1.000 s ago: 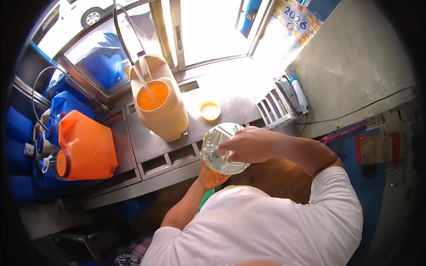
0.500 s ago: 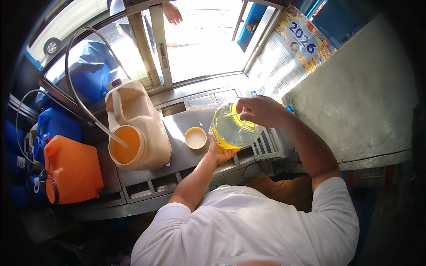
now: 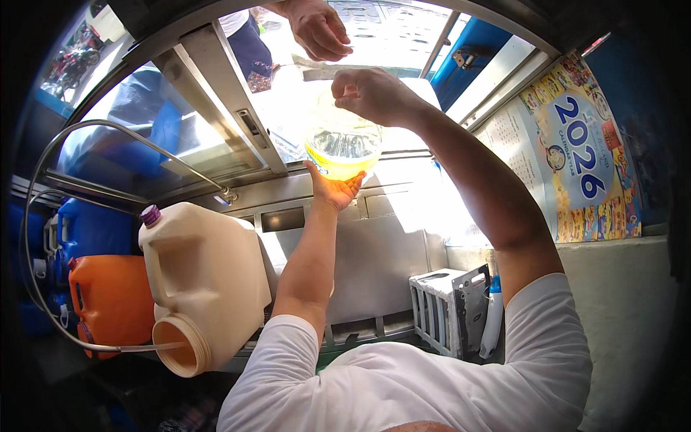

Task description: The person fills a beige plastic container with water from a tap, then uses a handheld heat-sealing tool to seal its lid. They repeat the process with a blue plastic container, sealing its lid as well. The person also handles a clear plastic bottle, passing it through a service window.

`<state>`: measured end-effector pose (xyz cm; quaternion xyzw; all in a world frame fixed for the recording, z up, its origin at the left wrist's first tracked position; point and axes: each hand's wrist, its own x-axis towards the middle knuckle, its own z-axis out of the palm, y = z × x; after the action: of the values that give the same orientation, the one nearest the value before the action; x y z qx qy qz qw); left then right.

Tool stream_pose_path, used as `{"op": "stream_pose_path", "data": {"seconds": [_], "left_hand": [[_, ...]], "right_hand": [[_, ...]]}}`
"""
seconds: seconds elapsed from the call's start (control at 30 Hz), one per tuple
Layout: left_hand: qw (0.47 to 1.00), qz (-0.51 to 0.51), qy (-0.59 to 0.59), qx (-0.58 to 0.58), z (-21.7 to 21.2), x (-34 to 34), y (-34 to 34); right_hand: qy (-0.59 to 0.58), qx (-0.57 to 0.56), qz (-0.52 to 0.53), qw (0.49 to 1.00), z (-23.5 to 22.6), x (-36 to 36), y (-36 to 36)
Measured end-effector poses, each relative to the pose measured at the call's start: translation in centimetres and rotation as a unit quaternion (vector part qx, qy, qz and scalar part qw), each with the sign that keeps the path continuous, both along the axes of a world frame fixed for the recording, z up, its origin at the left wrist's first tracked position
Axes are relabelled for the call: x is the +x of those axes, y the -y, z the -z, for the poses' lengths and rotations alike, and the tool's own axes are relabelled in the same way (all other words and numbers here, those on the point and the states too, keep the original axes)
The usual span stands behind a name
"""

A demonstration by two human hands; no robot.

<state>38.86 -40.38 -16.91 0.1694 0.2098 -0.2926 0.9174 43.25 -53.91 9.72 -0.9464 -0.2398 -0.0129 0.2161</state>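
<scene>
I hold a clear plastic jug with a yellow band up at the open window. Under its near end, my left hand is spread in support, gripping the yellow part. My right hand is at the jug's far upper end, fingers curled around what looks like its handle; glare washes out that grip. Just beyond, another person's hand reaches in from outside, fingers bent, apart from mine.
A large beige container lies to the left with a thin tube in its mouth. Beside it are an orange container and a blue container. A white slatted box sits right, below a wall calendar.
Both my hands have carried the jug forward and up to the window opening. The other person's hand has come closer. My view has shifted, and the round white-and-orange lid is out of sight.
</scene>
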Motion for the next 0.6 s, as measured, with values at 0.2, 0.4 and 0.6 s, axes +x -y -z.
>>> {"op": "stream_pose_path", "data": {"seconds": [0.2, 0.4, 0.6], "left_hand": [[0.998, -0.028, -0.062, 0.012, 0.1, 12.1, -0.3], [0.999, -0.036, 0.026, 0.031, 0.8, 17.4, -0.8], [0.998, -0.034, 0.019, 0.055, 1.1, 19.0, -1.9]], "right_hand": [[0.068, -0.067, -0.024, 0.995, 2.9, 10.0, -0.7], [0.125, -0.108, -0.018, 0.986, 4.6, 15.6, -1.7], [0.229, -0.118, 0.011, 0.966, 7.1, 16.7, -2.4]]}}
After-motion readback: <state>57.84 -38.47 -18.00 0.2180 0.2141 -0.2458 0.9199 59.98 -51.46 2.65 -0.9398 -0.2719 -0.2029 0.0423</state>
